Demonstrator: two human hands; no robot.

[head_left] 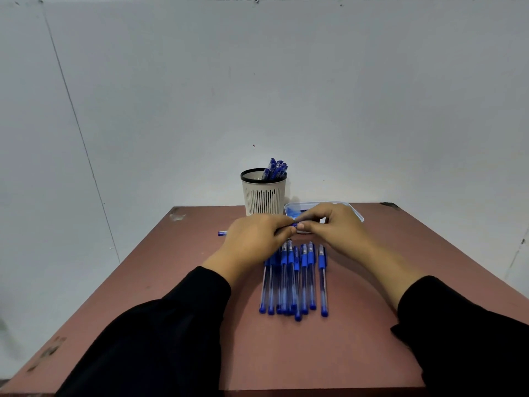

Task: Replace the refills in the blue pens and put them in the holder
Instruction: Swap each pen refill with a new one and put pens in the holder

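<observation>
On the counter [177,282], the holder [264,196] already has pens; a row [294,279] waits just beside the wrists. The left hand [254,239] and right hand [337,224] meet above it, fingers [303,225] curled, pinching one pen [294,224] at its tip. Best twist gently, keeping parts over the tray [357,214].

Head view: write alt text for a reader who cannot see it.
Both hands, left hand and right hand, pinch one blue pen above a row of blue pens on a reddish table. Behind stand a pen holder with pens and a tray.
</observation>
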